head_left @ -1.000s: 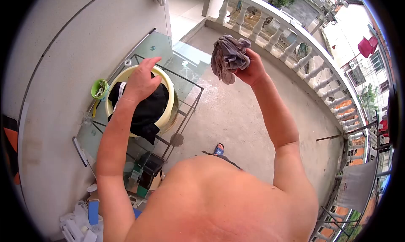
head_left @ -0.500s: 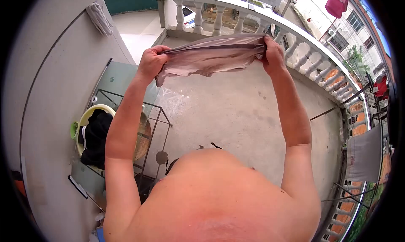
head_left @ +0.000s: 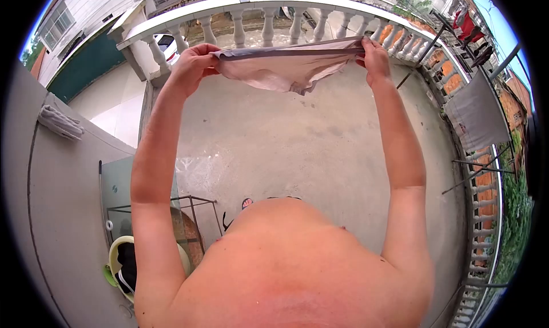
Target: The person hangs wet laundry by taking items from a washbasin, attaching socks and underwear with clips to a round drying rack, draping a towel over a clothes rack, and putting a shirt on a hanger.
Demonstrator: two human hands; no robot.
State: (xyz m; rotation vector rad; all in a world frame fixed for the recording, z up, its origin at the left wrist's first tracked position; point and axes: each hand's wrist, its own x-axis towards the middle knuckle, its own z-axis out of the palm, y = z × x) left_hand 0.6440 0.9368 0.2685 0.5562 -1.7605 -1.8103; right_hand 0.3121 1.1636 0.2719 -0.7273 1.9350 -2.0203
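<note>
A damp-looking, pale pinkish-grey pair of underpants (head_left: 286,71) is stretched out in front of me by its darker grey waistband. My left hand (head_left: 196,67) is closed on one end of the band, thumb and fingers pinching the cloth. At the opposite end, my right hand (head_left: 374,59) grips the other corner. Both arms reach forward at about the same height. Below the band the fabric hangs loose and comes to a narrow lower point, above the concrete floor (head_left: 297,145).
A white balustrade (head_left: 251,7) curves round the far and right sides. A grey cloth (head_left: 477,112) hangs at right, with red laundry (head_left: 469,24) beyond. Lower left are a metal frame (head_left: 194,199) and a pale yellow basin (head_left: 116,254) holding black clothing (head_left: 127,265). A mop head (head_left: 60,122) hangs nearby.
My view has turned to the right and up, bringing the basin lower in frame. The underpants are spread wider and flatter between my hands; both hands still hold the waistband.
</note>
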